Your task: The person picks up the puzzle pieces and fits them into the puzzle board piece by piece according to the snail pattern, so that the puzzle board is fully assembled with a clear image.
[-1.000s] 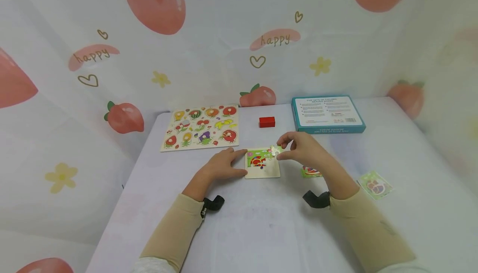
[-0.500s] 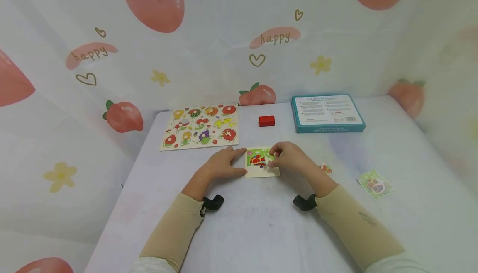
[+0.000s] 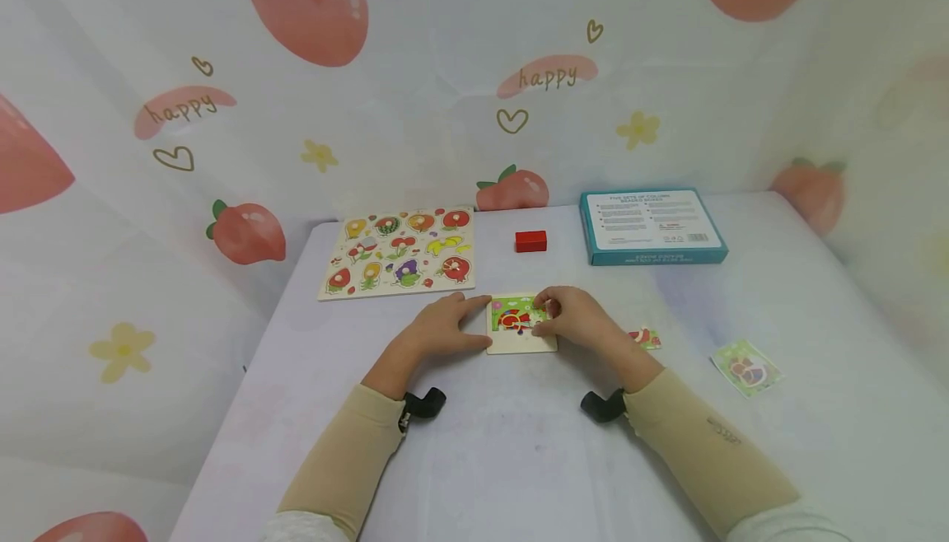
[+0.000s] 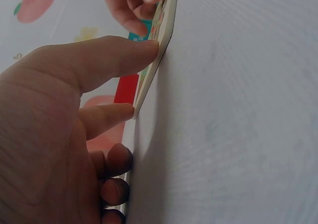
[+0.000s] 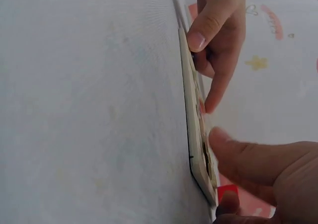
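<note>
The small square jigsaw board (image 3: 510, 345) lies on the table, a green and red picture filling its upper part and bare wood below. My left hand (image 3: 439, 328) touches the board's left side, index fingertip at the far corner and thumb at the near one; its other fingers are curled in the left wrist view. Over the board's right side, my right hand (image 3: 580, 317) pinches a green jigsaw piece (image 3: 540, 311) at the recess, partly hidden by the fingers. In the right wrist view, the thumb (image 5: 248, 159) is close above the board.
Several loose jigsaw pieces (image 3: 647, 338) lie beside the right forearm. A picture card (image 3: 746, 367) is further right. Behind stand a fruit peg board (image 3: 400, 252), a red block (image 3: 530, 241) and a teal-edged box (image 3: 654, 226).
My right hand has come down and left with the jigsaw piece, from above the board's upper right corner onto its right side. The left hand stays in place.
</note>
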Available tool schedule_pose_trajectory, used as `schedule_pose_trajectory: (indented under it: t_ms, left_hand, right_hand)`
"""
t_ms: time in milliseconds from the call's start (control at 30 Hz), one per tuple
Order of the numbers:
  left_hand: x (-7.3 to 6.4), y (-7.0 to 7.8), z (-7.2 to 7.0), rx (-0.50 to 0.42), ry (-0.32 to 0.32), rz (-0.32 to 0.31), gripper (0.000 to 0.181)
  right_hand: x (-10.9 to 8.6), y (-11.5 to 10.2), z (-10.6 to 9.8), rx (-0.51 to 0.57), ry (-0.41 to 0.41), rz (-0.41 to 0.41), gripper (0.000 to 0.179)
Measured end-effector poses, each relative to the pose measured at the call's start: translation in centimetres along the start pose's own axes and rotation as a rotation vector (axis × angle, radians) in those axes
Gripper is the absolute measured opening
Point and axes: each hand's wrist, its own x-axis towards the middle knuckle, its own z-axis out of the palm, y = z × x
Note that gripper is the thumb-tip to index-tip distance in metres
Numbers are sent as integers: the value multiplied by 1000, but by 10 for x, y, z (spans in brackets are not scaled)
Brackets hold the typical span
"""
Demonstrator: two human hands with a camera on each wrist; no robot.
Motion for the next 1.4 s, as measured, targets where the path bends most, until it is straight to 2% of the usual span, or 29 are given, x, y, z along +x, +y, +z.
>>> schedule_pose_trajectory:
  t_ms: [167, 300, 533, 867, 967, 1067, 1233, 1400]
  left_hand:
    - [0, 2, -2, -2, -6, 3, 78]
    - [1, 2, -2, 4, -5, 12, 78]
    - [4, 1, -1, 11, 2, 25, 78]
    - [5, 3, -1, 4, -11, 26, 78]
    - [4, 4, -1, 2, -11, 18, 78]
    - [3, 4, -1, -3, -13, 9, 79]
    - [1, 1, 2, -10, -10, 2, 78]
    - [-1, 0, 0, -15, 4, -2, 78]
  right_hand:
    - [1, 3, 2, -60, 3, -56, 30]
    - [0, 4, 3, -60, 29, -42, 28]
    - [2, 6, 3, -116, 25, -45, 33]
    - [0, 7, 5, -114, 50, -6, 34]
    - [0, 8, 5, -119, 40, -24, 35]
    - [-2, 8, 0, -107, 17, -38, 38]
    - [-11, -1, -19, -70, 1, -13, 42]
    - [-22, -8, -41, -63, -26, -56, 42]
